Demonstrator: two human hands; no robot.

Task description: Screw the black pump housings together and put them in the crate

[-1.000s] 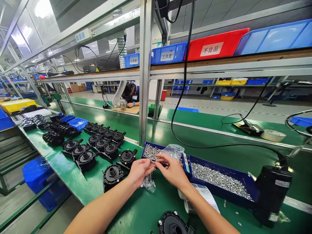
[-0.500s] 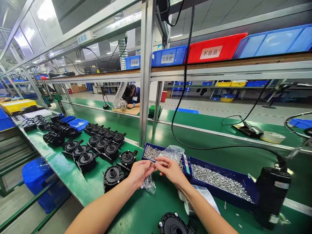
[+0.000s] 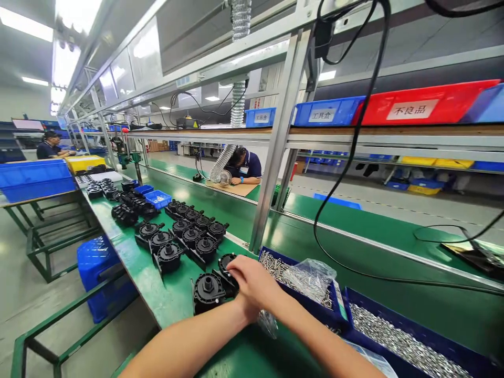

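Note:
My right hand (image 3: 254, 278) reaches across my left and rests over a round black pump housing (image 3: 227, 261). Its fingers are bent together at the housing's rim; whatever they pinch is too small or hidden to make out. Below it, my left hand (image 3: 244, 308) is mostly covered, its fingers out of sight. Another black housing (image 3: 208, 287) with a central spout and bright screw heads stands just left of both hands. Right of them is a dark blue bin of screws (image 3: 273, 265), a clear plastic bag (image 3: 311, 275) lying over part of it.
A second blue bin holds small metal parts (image 3: 401, 336). Rows of black housings (image 3: 191, 233) and a small blue tray (image 3: 158, 198) line the bench leftward. A metal post (image 3: 275, 142) rises behind the bins; a black cable (image 3: 346, 163) hangs nearby. Another person (image 3: 248, 164) sits opposite.
My hands were together beside the screw bin; now the right has moved left over the left hand to a housing. The view has swung left.

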